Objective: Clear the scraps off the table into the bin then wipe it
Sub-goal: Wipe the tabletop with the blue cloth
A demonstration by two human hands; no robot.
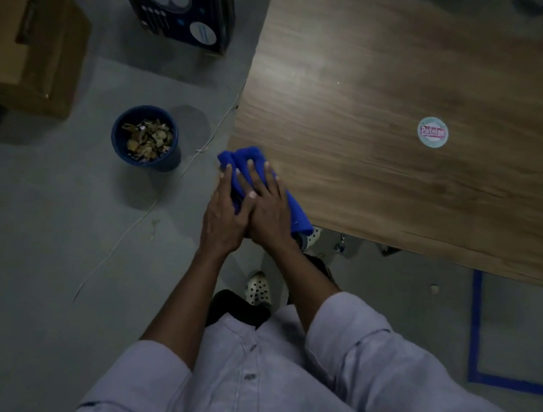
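Count: we see one table [402, 67], one cloth [245, 157], one bin [116, 147] of scraps [145, 142], one sticker [432, 131].
Hands: left hand [224, 213] and right hand [270, 205] press the cloth, fingers straight, at the table's near corner.
Hidden: cloth half covered; sticker text blurred.

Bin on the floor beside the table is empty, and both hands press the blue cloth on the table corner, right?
No: in the head view the bin holds scraps. The left hand and right hand do press the cloth on the table corner.
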